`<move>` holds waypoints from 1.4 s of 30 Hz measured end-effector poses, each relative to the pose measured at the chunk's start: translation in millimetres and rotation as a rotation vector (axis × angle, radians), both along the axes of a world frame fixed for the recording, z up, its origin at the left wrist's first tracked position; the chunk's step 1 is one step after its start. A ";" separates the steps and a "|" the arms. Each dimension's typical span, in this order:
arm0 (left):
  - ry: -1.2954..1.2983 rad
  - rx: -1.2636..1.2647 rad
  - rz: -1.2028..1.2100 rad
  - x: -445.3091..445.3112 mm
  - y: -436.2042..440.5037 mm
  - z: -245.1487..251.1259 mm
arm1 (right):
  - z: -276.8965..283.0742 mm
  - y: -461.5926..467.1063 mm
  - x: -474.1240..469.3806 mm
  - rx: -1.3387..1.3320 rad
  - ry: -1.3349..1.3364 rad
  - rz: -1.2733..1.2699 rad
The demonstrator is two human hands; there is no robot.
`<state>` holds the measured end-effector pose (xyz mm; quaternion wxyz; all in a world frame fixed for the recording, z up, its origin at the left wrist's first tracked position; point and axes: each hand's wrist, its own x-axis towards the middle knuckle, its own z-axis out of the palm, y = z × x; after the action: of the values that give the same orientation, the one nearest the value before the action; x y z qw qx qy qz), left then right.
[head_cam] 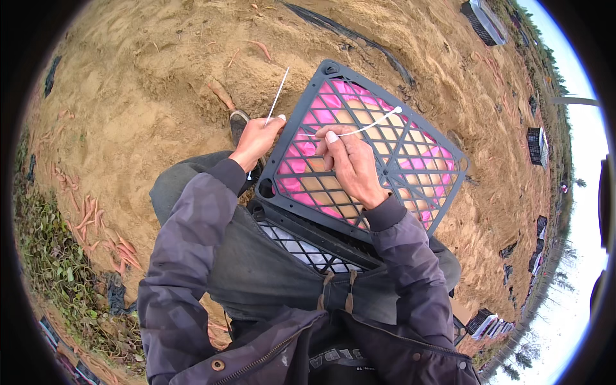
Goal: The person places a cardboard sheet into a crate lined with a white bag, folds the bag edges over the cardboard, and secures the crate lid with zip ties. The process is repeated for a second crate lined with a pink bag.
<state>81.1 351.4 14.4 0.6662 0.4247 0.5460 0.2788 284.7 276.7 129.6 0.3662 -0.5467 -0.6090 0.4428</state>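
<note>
A black plastic crate with a lattice lid (323, 215) stands before me, pink lining and tan contents showing through the openings. Above the lid, my right hand (350, 161) pinches a white cable tie (373, 124), its head end pointing up and right. My left hand (260, 137) is at the crate's left edge, with another white cable tie (277, 94) in it; one end rises above the fingers. Whether the left fingers also touch the crate is unclear. Nearer my body, a second black crate (313, 248) with white lining lies between my legs.
Sweet potatoes (126, 250) lie on the sandy soil at left, beside green vines (57, 269). A strip of black plastic film (351, 36) lies beyond the crate. More crates (536, 147) stand at far right. My shoe (238, 126) is just behind my left hand.
</note>
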 end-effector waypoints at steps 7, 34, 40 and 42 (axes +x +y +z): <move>-0.052 -0.140 -0.044 7.6 1.9 19.6 | -8.7 7.6 -11.0 0.098 -0.118 0.031; -0.039 -0.139 -0.089 13.8 12.7 22.8 | -14.4 20.1 0.3 0.316 -0.258 0.160; -0.046 -0.145 -0.090 14.4 13.8 26.0 | -19.6 22.3 -4.2 0.310 -0.352 0.181; -0.016 -0.137 -0.097 13.9 13.6 26.1 | -19.4 23.8 -7.0 0.286 -0.379 0.190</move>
<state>95.0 365.0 40.5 0.7107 0.4019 0.5372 0.2116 277.7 300.5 110.1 0.2759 -0.5031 -0.7718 0.2740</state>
